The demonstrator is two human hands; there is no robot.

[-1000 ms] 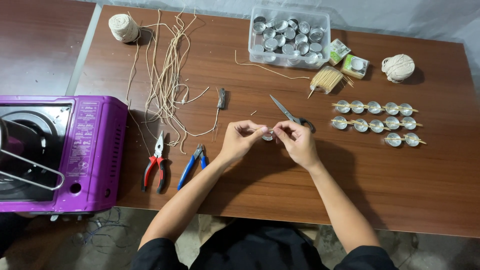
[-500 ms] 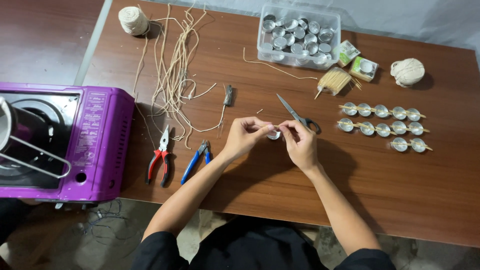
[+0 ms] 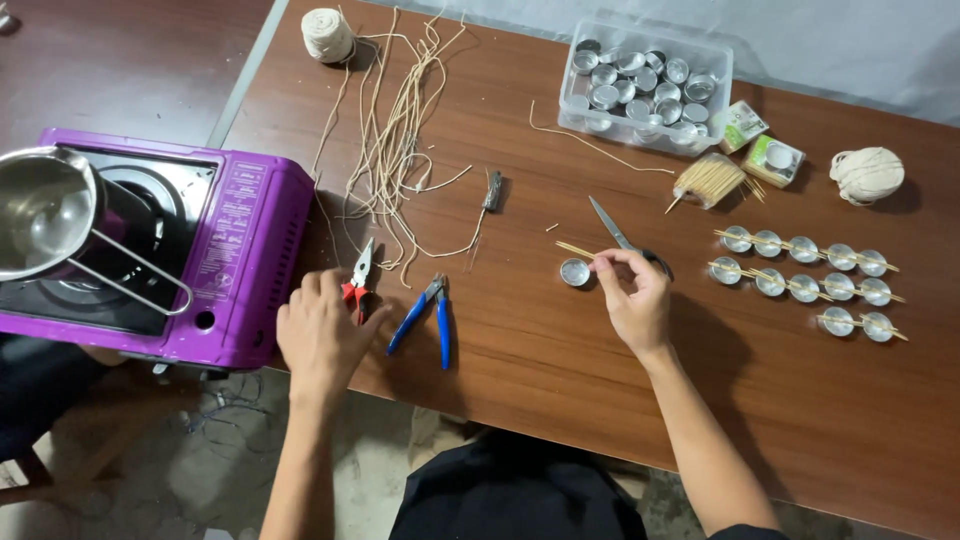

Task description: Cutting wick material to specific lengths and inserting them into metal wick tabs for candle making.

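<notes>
Red-handled pliers (image 3: 357, 283) now lie under our left hand (image 3: 322, 335), which has left the cup (image 3: 575, 272) and closes loosely on them. Our right hand (image 3: 632, 295) pinches a thin stick (image 3: 574, 249) just beside that cup.

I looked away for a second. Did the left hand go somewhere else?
Yes. The left hand left the small metal cup and moved left, onto the red-handled pliers beside the purple stove.

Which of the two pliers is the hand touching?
The red-handled pliers. The left hand lies on their red handles, next to the purple stove. The blue-handled pliers lie untouched just to the right of that hand.
</notes>
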